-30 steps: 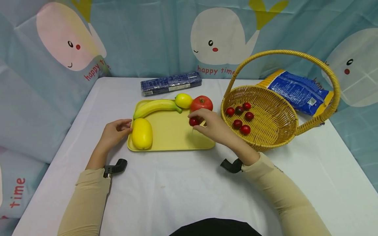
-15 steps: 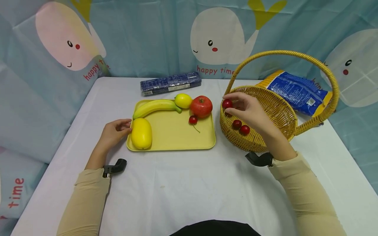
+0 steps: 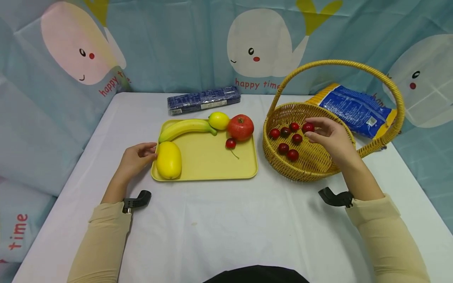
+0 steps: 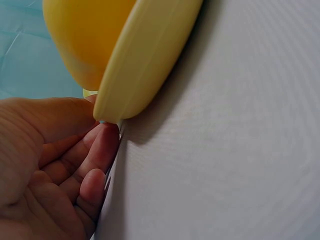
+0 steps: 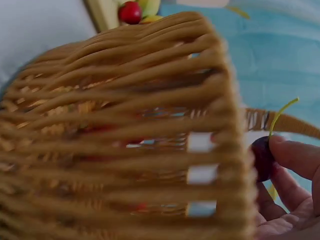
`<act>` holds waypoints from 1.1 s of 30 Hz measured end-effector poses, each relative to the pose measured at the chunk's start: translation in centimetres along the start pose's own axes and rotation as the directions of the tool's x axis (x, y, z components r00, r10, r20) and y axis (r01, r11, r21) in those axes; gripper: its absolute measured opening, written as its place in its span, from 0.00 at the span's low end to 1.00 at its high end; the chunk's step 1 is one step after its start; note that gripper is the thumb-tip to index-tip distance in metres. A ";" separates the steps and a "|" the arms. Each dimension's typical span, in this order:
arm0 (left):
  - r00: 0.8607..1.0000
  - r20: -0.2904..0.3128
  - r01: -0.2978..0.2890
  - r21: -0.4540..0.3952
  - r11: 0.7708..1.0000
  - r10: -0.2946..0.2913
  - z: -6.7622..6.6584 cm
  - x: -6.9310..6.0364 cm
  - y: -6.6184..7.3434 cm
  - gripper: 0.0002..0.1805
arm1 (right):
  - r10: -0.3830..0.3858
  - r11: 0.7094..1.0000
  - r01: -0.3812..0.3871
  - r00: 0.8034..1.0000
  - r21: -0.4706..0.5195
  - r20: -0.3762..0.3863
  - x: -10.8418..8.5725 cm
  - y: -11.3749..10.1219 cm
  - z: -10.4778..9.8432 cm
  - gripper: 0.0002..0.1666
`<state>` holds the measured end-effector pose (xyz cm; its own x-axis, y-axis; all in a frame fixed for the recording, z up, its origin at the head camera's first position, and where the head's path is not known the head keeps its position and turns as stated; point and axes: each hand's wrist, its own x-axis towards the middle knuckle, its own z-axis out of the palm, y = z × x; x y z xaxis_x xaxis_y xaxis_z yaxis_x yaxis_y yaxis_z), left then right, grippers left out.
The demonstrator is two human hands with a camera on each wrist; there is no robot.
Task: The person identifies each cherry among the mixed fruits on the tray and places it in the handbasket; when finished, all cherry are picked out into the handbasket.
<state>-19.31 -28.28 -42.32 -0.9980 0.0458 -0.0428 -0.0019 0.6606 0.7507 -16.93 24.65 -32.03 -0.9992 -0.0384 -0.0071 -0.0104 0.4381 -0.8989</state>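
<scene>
In the head view, my left hand (image 3: 139,159) is at the left edge of the yellow tray (image 3: 212,165). The left wrist view shows its thumb and fingers pinching the tray rim (image 4: 135,75). A yellow papaya-like fruit (image 3: 169,160) lies close by on the tray. My right hand (image 3: 334,139) pinches a dark red cherry (image 3: 308,127) over the wicker basket (image 3: 327,165). In the right wrist view the cherry (image 5: 262,159) has a green stem, and the basket wall (image 5: 125,125) hides much. Several cherries (image 3: 292,155) lie on the basket's left side.
On the tray are a banana (image 3: 187,129), a lemon (image 3: 218,120), a red apple-like fruit (image 3: 240,127) and a stemmed cherry (image 3: 231,143). A dark blue packet (image 3: 203,100) lies behind the tray. A blue-yellow bag (image 3: 357,109) lies behind the basket, whose handle (image 3: 339,63) arches high.
My right hand has moved right from the tray to over the basket, carrying a cherry. Another cherry stays on the tray by the red fruit. The left hand has not moved.
</scene>
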 end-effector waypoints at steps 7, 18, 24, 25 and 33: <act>1.000 0.000 0.010 0.001 1.000 -0.010 0.0 0.0 -0.1 0.24 | 0.067 0.998 -0.067 0.998 -0.002 -0.018 -0.2 2.2 -0.2 0.30; 1.000 0.006 0.018 -0.012 1.000 -0.018 0.0 0.0 0.1 0.25 | 0.091 0.994 -0.089 0.995 -0.065 0.032 -0.2 3.6 -0.5 0.30; 1.000 0.005 0.015 -0.018 1.000 -0.015 0.0 0.0 0.2 0.25 | 0.133 0.975 -0.116 0.988 -0.189 0.081 0.0 3.6 -0.6 0.30; 1.000 0.005 0.017 -0.018 1.000 -0.016 0.0 0.0 0.2 0.25 | 0.137 0.973 -0.117 0.986 -0.200 0.091 0.1 3.5 -0.6 0.30; 1.000 0.004 0.005 -0.009 1.000 -0.005 0.0 -0.1 0.1 0.24 | 0.164 0.961 -0.128 0.978 -0.244 0.132 0.2 3.6 -0.6 0.29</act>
<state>-19.26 -28.22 -42.20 -0.9978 0.0457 -0.0490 -0.0072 0.6538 0.7566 -17.20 26.81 -35.02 -0.9735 -0.0844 -0.2125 0.1091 0.6455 -0.7559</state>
